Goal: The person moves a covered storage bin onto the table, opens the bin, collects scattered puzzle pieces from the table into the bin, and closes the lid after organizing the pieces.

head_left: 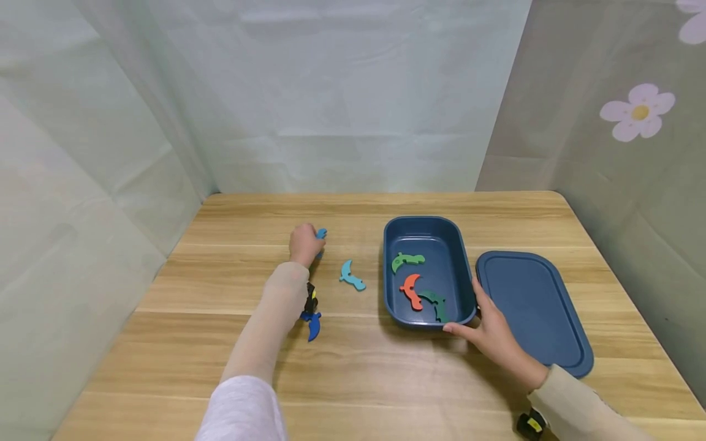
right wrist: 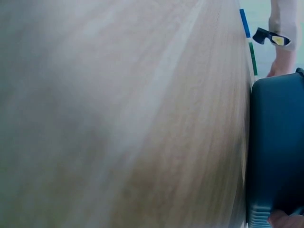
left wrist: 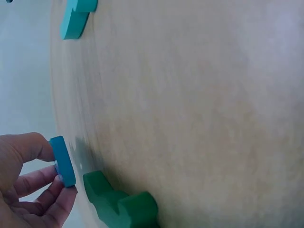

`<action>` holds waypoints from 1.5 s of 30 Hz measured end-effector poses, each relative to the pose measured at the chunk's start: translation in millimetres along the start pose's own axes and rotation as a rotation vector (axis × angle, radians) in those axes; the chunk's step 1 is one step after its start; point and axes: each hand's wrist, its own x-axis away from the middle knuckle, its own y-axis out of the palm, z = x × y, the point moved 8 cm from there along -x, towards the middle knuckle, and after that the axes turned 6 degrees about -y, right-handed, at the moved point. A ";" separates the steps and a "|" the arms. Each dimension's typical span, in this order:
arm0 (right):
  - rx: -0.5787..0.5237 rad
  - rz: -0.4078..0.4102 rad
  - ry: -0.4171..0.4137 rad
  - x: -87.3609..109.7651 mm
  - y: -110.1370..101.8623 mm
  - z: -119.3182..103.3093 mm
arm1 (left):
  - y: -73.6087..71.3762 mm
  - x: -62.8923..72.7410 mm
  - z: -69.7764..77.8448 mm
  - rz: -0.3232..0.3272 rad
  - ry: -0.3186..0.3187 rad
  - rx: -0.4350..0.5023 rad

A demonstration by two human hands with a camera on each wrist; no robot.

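Observation:
My left hand (head_left: 305, 245) pinches a small flat blue piece (left wrist: 63, 161) between thumb and fingers, at the table's far left. Below it in the left wrist view lies a green curved piece (left wrist: 118, 204), which the left arm hides in the head view. A light-blue curved piece (head_left: 351, 275) lies between that hand and a navy box (head_left: 390, 236). With the thumb on its near rim and fingers along its right side, my right hand (head_left: 493, 331) holds the box by its near right corner. Inside lie a light-green piece (head_left: 408, 260), an orange-red piece (head_left: 410, 292) and a dark-green piece (head_left: 436, 304).
A navy lid (head_left: 532, 306) lies flat to the right of the box. Beside the left forearm is a dark-blue curved piece (head_left: 314, 326), partly covered. The wooden table (head_left: 353, 380) ends at pale cloth walls (head_left: 353, 122) on the back and sides.

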 end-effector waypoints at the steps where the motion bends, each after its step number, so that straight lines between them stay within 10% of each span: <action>1: -0.001 0.000 -0.002 -0.1 0.0 -0.1 | -0.5 0.3 0.4 -0.001 0.003 0.002; 45: 0.008 -0.010 0.020 6.7 -5.9 1.4 | 9.1 36.4 83.7 -0.104 0.239 0.100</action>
